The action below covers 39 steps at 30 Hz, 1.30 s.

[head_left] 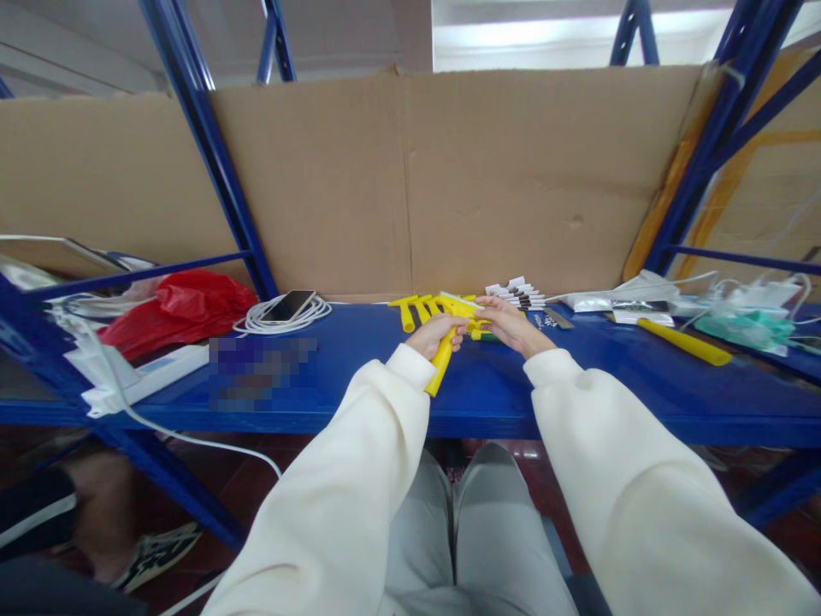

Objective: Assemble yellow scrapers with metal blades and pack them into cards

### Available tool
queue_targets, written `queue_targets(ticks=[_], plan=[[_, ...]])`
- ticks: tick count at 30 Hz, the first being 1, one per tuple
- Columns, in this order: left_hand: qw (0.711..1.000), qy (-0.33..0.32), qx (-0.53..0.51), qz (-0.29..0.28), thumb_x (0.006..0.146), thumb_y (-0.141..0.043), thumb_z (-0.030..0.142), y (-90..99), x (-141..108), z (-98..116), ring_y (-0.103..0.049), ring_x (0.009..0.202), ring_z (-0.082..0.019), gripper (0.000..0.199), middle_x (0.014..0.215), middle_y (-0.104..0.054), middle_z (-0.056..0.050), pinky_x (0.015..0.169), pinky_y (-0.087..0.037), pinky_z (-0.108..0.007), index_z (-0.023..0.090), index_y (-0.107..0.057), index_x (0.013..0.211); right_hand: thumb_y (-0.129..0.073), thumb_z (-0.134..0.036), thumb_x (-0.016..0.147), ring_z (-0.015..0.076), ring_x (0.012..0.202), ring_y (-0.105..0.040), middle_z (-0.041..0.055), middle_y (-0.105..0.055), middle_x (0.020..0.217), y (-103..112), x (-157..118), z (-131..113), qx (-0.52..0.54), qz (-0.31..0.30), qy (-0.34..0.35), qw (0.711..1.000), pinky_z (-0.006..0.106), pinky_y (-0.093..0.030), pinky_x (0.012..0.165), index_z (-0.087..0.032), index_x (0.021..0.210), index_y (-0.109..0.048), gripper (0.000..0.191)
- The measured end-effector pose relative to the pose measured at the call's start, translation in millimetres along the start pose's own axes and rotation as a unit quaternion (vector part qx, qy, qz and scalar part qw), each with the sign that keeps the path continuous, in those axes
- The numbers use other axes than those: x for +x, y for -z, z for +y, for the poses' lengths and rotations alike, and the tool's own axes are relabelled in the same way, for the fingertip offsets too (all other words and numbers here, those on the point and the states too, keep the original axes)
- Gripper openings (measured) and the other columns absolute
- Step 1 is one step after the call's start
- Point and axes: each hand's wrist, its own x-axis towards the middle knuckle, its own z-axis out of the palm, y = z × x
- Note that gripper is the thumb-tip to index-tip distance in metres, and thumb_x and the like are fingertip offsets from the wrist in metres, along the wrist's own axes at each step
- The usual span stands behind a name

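My left hand point(431, 338) is wrapped round the handle of a yellow T-shaped scraper point(439, 368), which slants with its handle end toward me. The fingers of my right hand point(510, 327) are closed at the scraper's wide head, which has a pale strip along its edge. Several similar yellow scrapers point(406, 316) lie in a row just beyond my left hand. Behind my right hand is a cluster of small white packets with dark ends point(518, 293). A flat metal strip point(558, 318) rests to the right of that hand.
On the blue shelf point(359, 402) a phone point(291, 305) lies on a coiled white cable point(256, 318), near a red plastic bag point(186, 308) and a white power strip point(160, 376). At right are a yellow handle point(686, 342) and clear bags point(757, 316). Cardboard point(449, 188) stands behind.
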Motion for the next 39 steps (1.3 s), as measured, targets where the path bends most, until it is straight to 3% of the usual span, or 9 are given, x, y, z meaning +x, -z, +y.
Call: queue_targets(ticks=[8,12,16,19,23,27,34,39], plan=[[1.000,0.002,-0.001,-0.002,0.093,-0.047,0.004,-1.3,-0.6,0.7,-0.033,0.032,-0.005,0.025,0.047,-0.040,0.009,0.036,-0.026,-0.015,0.020,-0.047,0.073,-0.081,-0.030,0.057,0.0158,0.079,-0.062,-0.0005,-0.066,0.092,-0.9,-0.9,0.0,-0.024,0.005,0.027,0.999,0.029,-0.050,0.067,-0.025,0.086,-0.057,0.037],[1.000,0.003,-0.009,0.011,0.093,-0.048,0.004,0.2,1.0,-1.0,-0.033,0.032,-0.005,0.023,0.047,-0.040,0.010,0.037,-0.025,-0.015,0.020,-0.047,0.076,-0.079,-0.036,0.062,0.0176,0.084,-0.061,0.0012,-0.065,0.094,-1.1,1.7,5.0,-0.087,0.017,0.048,0.995,0.032,-0.051,0.073,-0.025,0.088,-0.056,0.036],[0.999,-0.008,-0.021,0.048,0.090,-0.052,0.005,3.5,4.7,-3.6,-0.034,0.033,-0.005,0.020,0.048,-0.040,0.010,0.038,-0.026,-0.016,0.020,-0.048,0.077,-0.079,-0.043,0.070,0.0205,0.089,-0.060,0.0038,-0.064,0.095,4.1,8.1,10.8,-0.220,0.060,0.132,0.965,0.038,-0.051,0.086,-0.025,0.088,-0.057,0.034],[0.996,-0.017,-0.023,0.087,0.088,-0.052,0.004,4.6,7.2,-4.9,-0.034,0.034,-0.006,0.022,0.047,-0.041,0.009,0.039,-0.027,-0.017,0.020,-0.047,0.075,-0.075,-0.047,0.074,0.0215,0.082,-0.060,0.0043,-0.066,0.087,16.2,11.1,10.4,-0.305,0.076,0.167,0.935,0.039,-0.051,0.085,-0.024,0.083,-0.060,0.029],[0.989,-0.030,-0.011,0.145,0.086,-0.054,0.002,3.7,8.0,-5.7,-0.035,0.034,-0.006,0.025,0.046,-0.041,0.009,0.040,-0.027,-0.019,0.021,-0.044,0.072,-0.074,-0.050,0.073,0.0220,0.072,-0.060,0.0028,-0.065,0.066,35.9,6.0,4.7,-0.406,0.006,0.137,0.904,0.036,-0.049,0.074,-0.023,0.064,-0.061,0.031],[0.982,-0.040,0.001,0.184,0.085,-0.058,0.003,4.1,8.7,-6.3,-0.034,0.033,-0.005,0.029,0.045,-0.041,0.010,0.040,-0.026,-0.019,0.022,-0.042,0.069,-0.082,-0.050,0.065,0.0227,0.069,-0.063,0.0030,-0.069,0.067,49.3,-1.7,1.7,-0.436,-0.066,0.098,0.892,0.034,-0.049,0.070,-0.023,0.063,-0.068,0.030],[0.979,-0.050,0.006,0.198,0.081,-0.062,0.003,7.3,12.5,-8.3,-0.035,0.033,-0.005,0.029,0.044,-0.042,0.009,0.039,-0.026,-0.018,0.021,-0.043,0.068,-0.091,-0.036,0.053,0.0231,0.069,-0.064,0.0011,-0.067,0.067,64.7,1.6,10.3,-0.482,-0.070,0.069,0.870,0.035,-0.053,0.072,-0.026,0.064,-0.069,0.027],[0.978,-0.057,0.024,0.198,0.084,-0.056,0.000,7.8,12.8,-8.4,-0.037,0.033,-0.006,0.028,0.043,-0.042,0.008,0.039,-0.028,-0.019,0.020,-0.046,0.067,-0.091,-0.030,0.053,0.0221,0.068,-0.064,0.0011,-0.068,0.068,60.4,-1.6,5.7,-0.450,-0.055,0.078,0.888,0.036,-0.054,0.072,-0.025,0.063,-0.068,0.025]])
